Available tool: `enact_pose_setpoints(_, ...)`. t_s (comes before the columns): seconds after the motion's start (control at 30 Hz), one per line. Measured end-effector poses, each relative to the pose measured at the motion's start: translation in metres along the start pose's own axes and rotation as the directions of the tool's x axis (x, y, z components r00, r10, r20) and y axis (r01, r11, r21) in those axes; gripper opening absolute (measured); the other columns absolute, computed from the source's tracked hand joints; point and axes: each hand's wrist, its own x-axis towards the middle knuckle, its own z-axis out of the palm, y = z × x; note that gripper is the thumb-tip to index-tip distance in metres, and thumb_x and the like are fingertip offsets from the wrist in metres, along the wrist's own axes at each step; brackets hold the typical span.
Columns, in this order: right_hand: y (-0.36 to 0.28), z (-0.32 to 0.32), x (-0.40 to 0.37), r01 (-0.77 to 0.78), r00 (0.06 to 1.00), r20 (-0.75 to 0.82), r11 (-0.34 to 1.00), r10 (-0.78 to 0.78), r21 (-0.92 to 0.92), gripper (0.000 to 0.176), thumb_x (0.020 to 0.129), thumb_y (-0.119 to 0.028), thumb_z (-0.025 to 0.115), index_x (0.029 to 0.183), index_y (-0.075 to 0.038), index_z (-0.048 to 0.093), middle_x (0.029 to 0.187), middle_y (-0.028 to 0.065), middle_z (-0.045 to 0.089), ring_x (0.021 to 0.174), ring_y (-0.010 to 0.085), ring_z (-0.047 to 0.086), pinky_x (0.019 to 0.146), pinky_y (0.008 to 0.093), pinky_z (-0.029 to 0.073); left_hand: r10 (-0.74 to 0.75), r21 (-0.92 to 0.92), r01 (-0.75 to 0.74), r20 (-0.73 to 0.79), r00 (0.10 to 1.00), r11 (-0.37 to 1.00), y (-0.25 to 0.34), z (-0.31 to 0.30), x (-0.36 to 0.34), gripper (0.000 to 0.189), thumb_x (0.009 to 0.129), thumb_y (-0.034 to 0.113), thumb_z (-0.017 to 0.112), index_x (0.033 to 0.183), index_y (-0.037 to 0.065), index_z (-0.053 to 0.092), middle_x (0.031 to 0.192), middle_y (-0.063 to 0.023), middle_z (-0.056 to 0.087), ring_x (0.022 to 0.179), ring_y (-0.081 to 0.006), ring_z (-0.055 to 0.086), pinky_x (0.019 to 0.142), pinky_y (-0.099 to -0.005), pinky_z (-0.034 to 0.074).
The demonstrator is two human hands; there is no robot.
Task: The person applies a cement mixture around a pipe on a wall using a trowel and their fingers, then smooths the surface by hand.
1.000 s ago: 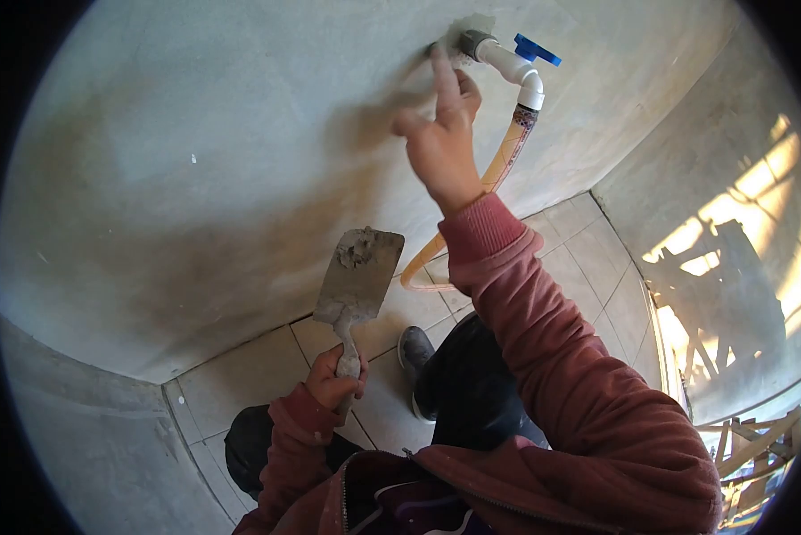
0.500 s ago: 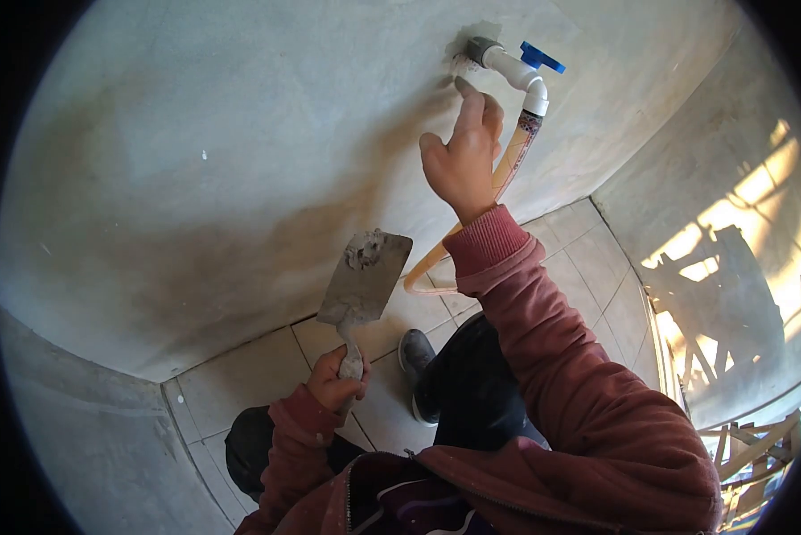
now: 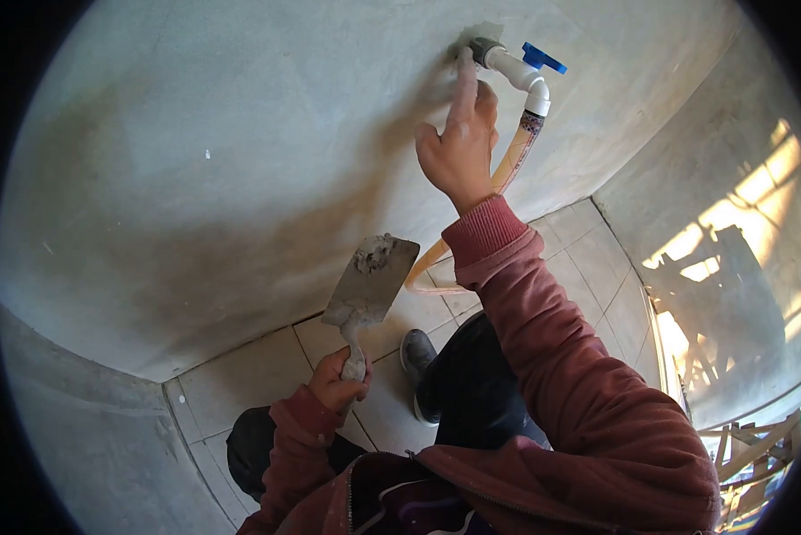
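Observation:
My left hand is wrapped round the handle of a trowel, whose flat blade points up and bears a lump of grey mortar near its tip. My right hand reaches up to the wall, its index finger stretched out and touching the spot beside the dark pipe fitting. The other fingers are partly curled, and nothing shows in them. From the fitting runs a white pipe with a blue valve handle. A yellowish hose hangs from its elbow, passing behind my right wrist.
The grey plastered wall fills the upper left. Below lies a tiled floor with my shoe on it. Another wall at the right carries patches of sunlight. Wooden pieces are at the lower right.
My right index finger has moved up from below the fitting to its left side. The trowel in my left hand has shifted slightly to the right.

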Motion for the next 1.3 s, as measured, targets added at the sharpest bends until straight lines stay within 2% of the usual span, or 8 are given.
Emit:
enact_pose_setpoints(0.1, -0.002, 0.001, 0.001, -0.039, 0.997, 0.053, 0.988, 0.047, -0.150, 0.080, 0.065, -0.007, 0.058, 0.138, -0.009, 0.025, 0.124, 0.0265, 0.034, 0.112, 0.0396, 0.037, 0.095, 0.0518, 0.026, -0.013, -0.007, 0.013, -0.015, 1.000, 1.000, 0.000, 0.001, 0.000, 0.023, 0.063, -0.002, 0.054, 0.085, 0.005, 0.050, 0.068, -0.0023, 0.049, 0.058, -0.0103, 0.048, 0.053, -0.0243, 0.040)
enact_pose_setpoints(0.3, 0.019, 0.009, -0.003, -0.050, 0.998, 0.028, 0.994, 0.047, 0.095, 0.088, 0.066, -0.009, 0.059, 0.141, -0.001, 0.013, 0.127, 0.0281, 0.030, 0.114, 0.0415, 0.035, 0.096, 0.0519, 0.025, -0.022, -0.001, 0.022, -0.003, 1.000, 1.000, 0.002, 0.001, 0.002, 0.021, 0.063, -0.002, 0.053, 0.082, 0.005, 0.050, 0.067, -0.0015, 0.048, 0.058, -0.0100, 0.047, 0.052, -0.0240, 0.039)
enact_pose_setpoints(0.47, 0.015, 0.026, 0.004, -0.132, 0.991, -0.025, 0.972, 0.130, -0.195, 0.088, 0.066, -0.010, 0.058, 0.142, -0.005, 0.014, 0.137, 0.0302, 0.017, 0.124, 0.0459, 0.024, 0.103, 0.0532, 0.018, -0.026, 0.015, 0.026, -0.001, 1.000, 1.000, 0.001, 0.001, 0.004, 0.021, 0.063, -0.001, 0.053, 0.083, 0.005, 0.050, 0.066, -0.0013, 0.048, 0.057, -0.0098, 0.046, 0.052, -0.0237, 0.039)
enact_pose_setpoints(0.7, 0.016, 0.000, -0.016, -0.068, 0.994, 0.068, 0.972, 0.086, -0.225, 0.085, 0.066, -0.011, 0.059, 0.141, -0.005, 0.018, 0.136, 0.0300, 0.021, 0.126, 0.0451, 0.022, 0.103, 0.0517, 0.018, -0.020, 0.038, 0.018, 0.052, 0.998, 0.999, -0.005, 0.003, 0.004, 0.020, 0.064, -0.001, 0.053, 0.083, 0.005, 0.050, 0.065, -0.0010, 0.047, 0.056, -0.0095, 0.046, 0.052, -0.0236, 0.038)
enact_pose_setpoints(0.77, 0.021, 0.001, -0.009, -0.125, 0.991, -0.034, 0.987, 0.129, 0.105, 0.084, 0.066, -0.011, 0.058, 0.140, -0.002, 0.020, 0.135, 0.0297, 0.023, 0.126, 0.0437, 0.023, 0.105, 0.0448, 0.020, -0.017, 0.040, 0.014, 0.062, 0.998, 0.999, -0.005, 0.004, 0.004, 0.019, 0.065, -0.001, 0.053, 0.083, 0.005, 0.050, 0.066, -0.0010, 0.047, 0.056, -0.0093, 0.046, 0.052, -0.0236, 0.038)
enact_pose_setpoints(0.83, 0.017, 0.001, 0.001, -0.139, 0.989, -0.042, 0.983, 0.145, 0.120, 0.084, 0.065, -0.012, 0.058, 0.140, 0.000, 0.020, 0.135, 0.0298, 0.023, 0.126, 0.0424, 0.025, 0.106, 0.0396, 0.022, -0.006, 0.035, 0.004, 0.069, 0.998, 0.999, -0.003, 0.005, 0.004, 0.018, 0.065, 0.000, 0.053, 0.083, 0.005, 0.050, 0.066, -0.0010, 0.047, 0.056, -0.0092, 0.045, 0.051, -0.0235, 0.038)
enact_pose_setpoints(0.9, 0.017, 0.005, 0.009, -0.196, 0.980, -0.005, 0.969, 0.199, 0.148, 0.084, 0.068, -0.012, 0.057, 0.140, -0.001, 0.016, 0.136, 0.0321, 0.015, 0.125, 0.0449, 0.020, 0.104, 0.0500, 0.018, -0.017, 0.041, 0.014, 0.074, 0.997, 0.999, -0.004, 0.007, 0.002, 0.017, 0.067, 0.001, 0.054, 0.083, 0.005, 0.050, 0.066, -0.0006, 0.048, 0.057, -0.0086, 0.045, 0.052, -0.0234, 0.037)
enact_pose_setpoints(1.3, -0.011, 0.019, -0.005, -0.060, 0.998, 0.032, 0.992, 0.056, 0.115, 0.089, 0.067, -0.015, 0.059, 0.143, -0.006, 0.014, 0.137, 0.0388, 0.010, 0.126, 0.0507, 0.018, 0.104, 0.0540, 0.015, -0.037, 0.104, 0.035, 0.024, 0.999, 0.994, -0.004, 0.000, -0.004, 0.018, 0.069, 0.001, 0.054, 0.087, 0.004, 0.052, 0.068, 0.0001, 0.050, 0.058, -0.0081, 0.047, 0.054, -0.0234, 0.039)
